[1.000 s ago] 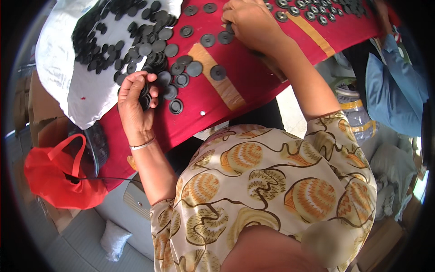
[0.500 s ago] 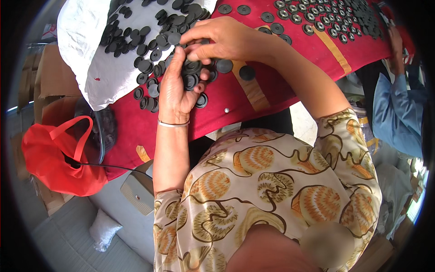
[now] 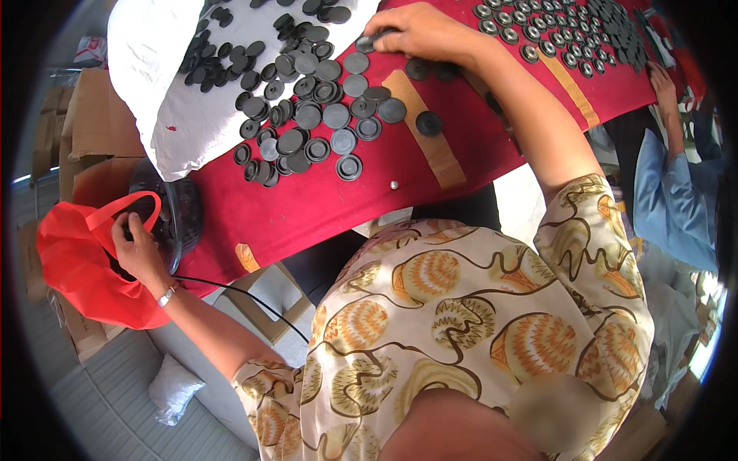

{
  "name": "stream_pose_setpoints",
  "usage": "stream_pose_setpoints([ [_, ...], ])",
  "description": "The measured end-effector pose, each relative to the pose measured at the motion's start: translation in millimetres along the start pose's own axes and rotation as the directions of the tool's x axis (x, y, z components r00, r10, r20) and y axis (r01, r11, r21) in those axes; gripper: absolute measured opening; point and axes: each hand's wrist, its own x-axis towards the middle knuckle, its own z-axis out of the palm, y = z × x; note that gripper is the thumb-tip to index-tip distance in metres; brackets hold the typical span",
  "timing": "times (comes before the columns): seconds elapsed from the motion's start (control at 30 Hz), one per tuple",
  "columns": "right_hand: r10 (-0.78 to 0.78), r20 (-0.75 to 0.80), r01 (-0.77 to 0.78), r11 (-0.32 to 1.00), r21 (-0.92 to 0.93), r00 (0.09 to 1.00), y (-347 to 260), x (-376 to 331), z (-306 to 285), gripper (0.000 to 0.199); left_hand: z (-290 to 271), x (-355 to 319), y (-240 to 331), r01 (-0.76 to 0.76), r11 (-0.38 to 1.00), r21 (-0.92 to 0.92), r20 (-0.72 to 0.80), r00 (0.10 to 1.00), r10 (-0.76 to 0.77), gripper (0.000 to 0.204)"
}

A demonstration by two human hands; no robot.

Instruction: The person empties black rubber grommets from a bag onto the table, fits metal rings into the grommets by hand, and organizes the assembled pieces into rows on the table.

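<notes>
Many black round discs [image 3: 323, 115] lie in a loose pile on the red tablecloth [image 3: 323, 207] and on a white sheet [image 3: 154, 92]. My left hand [image 3: 138, 247] is down at the table's left, inside the mouth of a red bag [image 3: 73, 265]. Its fingers are curled, and whatever they hold is hidden. My right hand [image 3: 419, 31] reaches across the far part of the table, its fingertips closed on one black disc [image 3: 373, 40] at the edge of the pile. Two single discs [image 3: 428, 123] lie apart on a tan tape strip.
Rows of ringed discs [image 3: 538, 31] cover the table's far right. Another person in a blue sleeve [image 3: 669, 192] works at the right edge. A dark round object [image 3: 181, 211] with a black cable [image 3: 246, 296] sits beside the bag. Cardboard boxes [image 3: 84, 131] stand at the left.
My left hand has left the pile with its stack of discs and dropped down into the red bag. My right hand has moved away from it to a disc farther up the table.
</notes>
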Motion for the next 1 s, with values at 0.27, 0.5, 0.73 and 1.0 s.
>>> stream_pose_setpoints([
  [0.27,0.215,-0.114,-0.172,0.938,0.302,0.970,13.7,-16.5,-18.9,0.021,-0.6,-8.2,25.5,-0.271,0.895,0.353,0.237,0.952,0.195,0.035],
  [0.5,0.075,-0.236,-0.087,0.995,-0.041,0.969,-44.9,-39.2,-27.7,0.019,81.4,-75.6,121.5,-0.187,0.902,-0.390,0.379,0.860,0.342,0.016],
  [0.73,0.008,-0.185,-0.039,0.985,-0.165,0.983,-43.9,-32.8,-13.6,0.030,170.4,-99.6,192.1,-0.530,0.782,-0.329,0.520,0.589,0.618,0.016],
  [1.0,-0.006,-0.327,0.107,0.951,0.291,0.945,-60.0,-59.7,-35.4,0.032,204.6,-92.1,203.2,-0.706,0.708,0.026,0.681,0.531,0.505,0.029],
])
